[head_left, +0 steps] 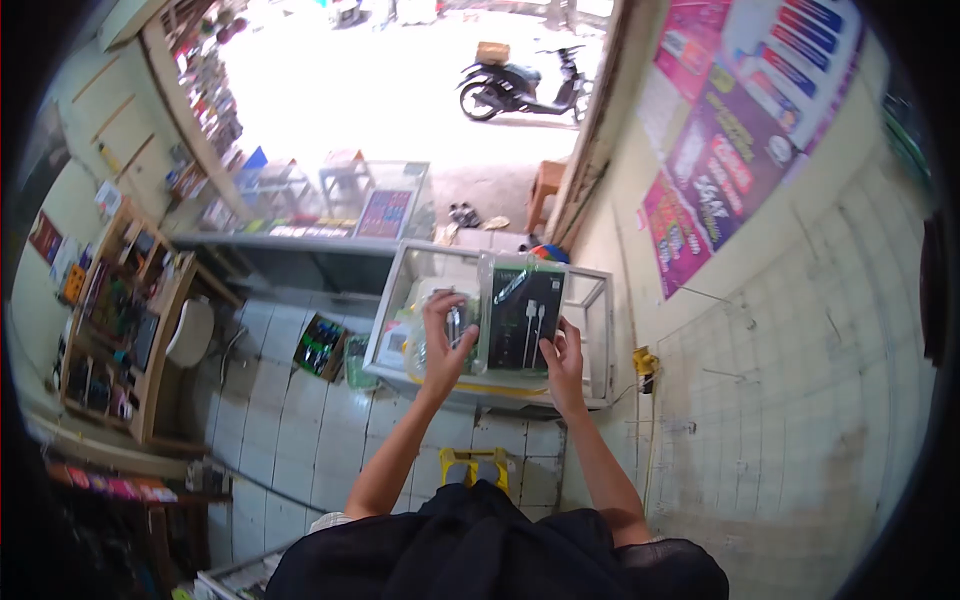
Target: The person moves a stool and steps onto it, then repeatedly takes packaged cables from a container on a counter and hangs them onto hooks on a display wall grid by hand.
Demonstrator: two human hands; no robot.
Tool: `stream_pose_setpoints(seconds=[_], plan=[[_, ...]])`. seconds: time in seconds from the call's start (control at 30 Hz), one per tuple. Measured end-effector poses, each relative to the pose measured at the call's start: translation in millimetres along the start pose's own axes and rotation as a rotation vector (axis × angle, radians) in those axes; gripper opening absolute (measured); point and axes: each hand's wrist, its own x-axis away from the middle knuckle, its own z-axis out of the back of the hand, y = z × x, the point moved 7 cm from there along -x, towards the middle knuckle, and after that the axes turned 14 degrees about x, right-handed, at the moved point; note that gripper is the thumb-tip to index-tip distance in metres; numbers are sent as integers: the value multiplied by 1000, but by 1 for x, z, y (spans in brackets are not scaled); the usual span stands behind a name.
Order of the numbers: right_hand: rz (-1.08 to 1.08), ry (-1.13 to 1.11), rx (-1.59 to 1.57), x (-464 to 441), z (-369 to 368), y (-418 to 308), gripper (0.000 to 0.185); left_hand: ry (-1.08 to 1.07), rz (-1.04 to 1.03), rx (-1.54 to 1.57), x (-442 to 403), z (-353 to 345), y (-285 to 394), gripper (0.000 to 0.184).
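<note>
Well, right hand (pixel 565 358) holds black box (pixel 513 312); left hand (pixel 446 345) beside.

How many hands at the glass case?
2: left hand, left of the black box; right hand, at the box's lower right edge. No others visible there.

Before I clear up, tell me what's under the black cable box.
The glass display case shows around the black cable box; whatever that covers is hidden.
</note>
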Motion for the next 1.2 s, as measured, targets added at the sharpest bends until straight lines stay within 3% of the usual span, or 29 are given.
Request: stream_pose_setpoints(seconds=[0.07, 0.13, 0.17, 0.2, 0.3, 0.4, 0.43, 0.47, 0.57, 0.67, 0.7, 0.73, 0.8, 0.83, 0.87, 0.93, 1.07, 1.1, 1.13, 1.2], plan=[[71, 24, 64, 9, 31, -30, 46, -27, -124, 126, -41, -36, 46, 63], [95, 78, 135, 20, 59, -58, 45, -250, -168, 272, -70, -84, 81, 76], [124, 108, 167, 26, 70, -72, 45, -378, -168, 342, -78, -108, 91, 81], [152, 142, 200, 33, 81, -84, 46, -487, -40, 521, -79, -133, 106, 85], [205, 298, 218, 55, 115, -122, 46, -671, -37, 592, -65, -186, 128, 89], [228, 426, 249, 81, 141, -161, 46, -732, -58, 616, -38, -221, 149, 83], [260, 485, 278, 92, 149, -174, 46, -715, -172, 560, -28, -232, 142, 80], [287, 540, 308, 105, 157, -187, 45, -767, -70, 632, -13, -241, 151, 76], [358, 648, 328, 136, 173, -223, 45, -839, -109, 644, 21, -264, 168, 71], [399, 758, 482, 167, 183, -255, 43, -869, 4, 746, 42, -285, 193, 66], [432, 838, 714, 181, 189, -268, 49, -891, 56, 822, 47, -290, 204, 63], [454, 870, 743, 191, 193, -283, 49, -916, 107, 899, 52, -296, 217, 61], [738, 1015, 1025, 220, 184, -333, 63, -961, -2, 947, 59, -304, 255, 59], [814, 976, 1050, 227, 186, -349, 79, -987, -2, 1015, 65, -308, 271, 59], [821, 1006, 1084, 235, 190, -363, 79, -1014, 12, 1076, 71, -311, 283, 59], [896, 859, 951, 245, 193, -387, 84, -1123, 27, 1110, 83, -322, 312, 59], [748, 855, 834, 271, 196, -436, 80, -1196, -41, 1244, 87, -339, 386, 65], [841, 903, 943, 279, 195, -450, 68, -1222, -108, 1264, 87, -342, 405, 69], [858, 914, 968, 284, 195, -467, 68, -1232, -127, 1290, 87, -344, 426, 69], [883, 1115, 1508, 297, 174, -510, 51, -1199, -204, 1577, 79, -337, 471, 74]])
